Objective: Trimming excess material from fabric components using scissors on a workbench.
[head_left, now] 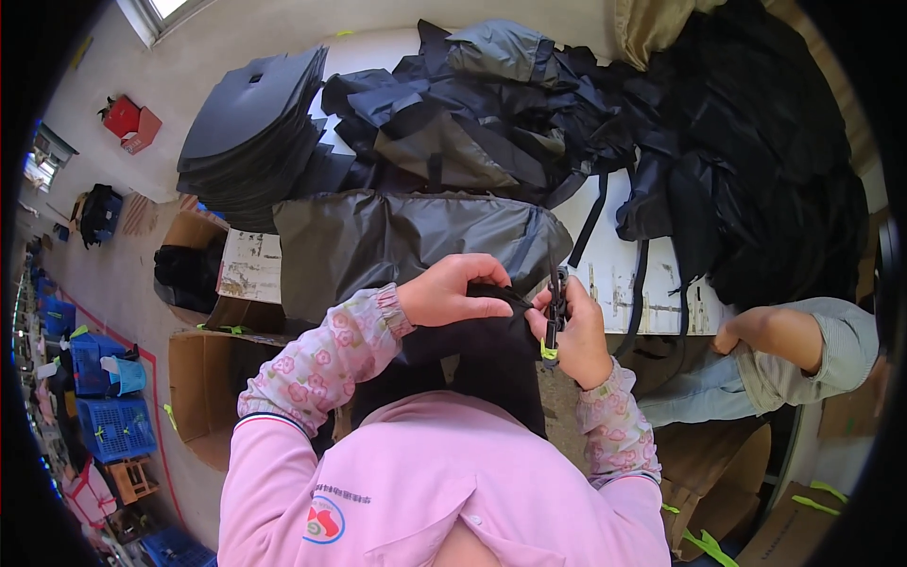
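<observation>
My left hand pinches the edge of a piece of black fabric between thumb and fingertips, just off the table's near edge. Close by on its right, my right hand is closed round a dark, narrow hand tool that points away from me. A yellow-green strip hangs at the tool's lower end; its exact kind is hard to make out. The fabric reaches the right hand's fingertips too. Beyond both hands, a dark grey fabric panel lies over the table edge.
On the white table sit a stack of black sheets, a heap of dark fabric pieces and a large black pile. Cardboard boxes stand at left. A co-worker's arm is at right.
</observation>
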{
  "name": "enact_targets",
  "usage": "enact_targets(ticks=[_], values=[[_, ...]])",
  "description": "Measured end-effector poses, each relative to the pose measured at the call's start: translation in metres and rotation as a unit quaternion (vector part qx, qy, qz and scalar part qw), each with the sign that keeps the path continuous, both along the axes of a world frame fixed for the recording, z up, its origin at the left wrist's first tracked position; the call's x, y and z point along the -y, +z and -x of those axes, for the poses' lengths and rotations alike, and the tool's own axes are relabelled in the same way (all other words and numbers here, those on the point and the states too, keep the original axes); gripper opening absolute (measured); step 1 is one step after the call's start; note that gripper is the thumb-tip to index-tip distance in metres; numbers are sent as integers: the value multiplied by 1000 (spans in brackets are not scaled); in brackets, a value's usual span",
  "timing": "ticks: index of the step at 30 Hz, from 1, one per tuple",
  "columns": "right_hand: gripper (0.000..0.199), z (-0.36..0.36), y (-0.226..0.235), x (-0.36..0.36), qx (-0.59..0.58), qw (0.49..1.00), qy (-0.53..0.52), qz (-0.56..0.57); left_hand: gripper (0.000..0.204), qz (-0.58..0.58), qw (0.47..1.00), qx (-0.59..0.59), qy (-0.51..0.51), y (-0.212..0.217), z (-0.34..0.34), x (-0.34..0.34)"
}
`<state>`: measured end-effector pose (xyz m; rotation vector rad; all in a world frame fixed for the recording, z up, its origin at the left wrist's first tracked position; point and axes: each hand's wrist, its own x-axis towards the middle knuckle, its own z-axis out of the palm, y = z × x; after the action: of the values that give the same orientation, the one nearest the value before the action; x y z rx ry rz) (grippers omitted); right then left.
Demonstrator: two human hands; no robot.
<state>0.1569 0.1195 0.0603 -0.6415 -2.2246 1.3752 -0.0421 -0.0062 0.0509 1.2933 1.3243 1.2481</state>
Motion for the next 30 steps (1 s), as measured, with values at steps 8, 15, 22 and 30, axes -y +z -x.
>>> enact_targets(ticks=[8,15,22,30], values=[[47,-28,33,-27,137,927,51,-344,22,62,998,30,-8,-13,0,-2],[50,-50,40,-40,218,892,80,-387,14,81,994,64,-36,-8,-5,-2],[48,-42,44,-37,215,900,124,-358,14,81,995,28,-45,-8,-9,-3],[43,-40,44,-38,230,891,135,-367,14,89,994,28,-58,-6,-9,-4]])
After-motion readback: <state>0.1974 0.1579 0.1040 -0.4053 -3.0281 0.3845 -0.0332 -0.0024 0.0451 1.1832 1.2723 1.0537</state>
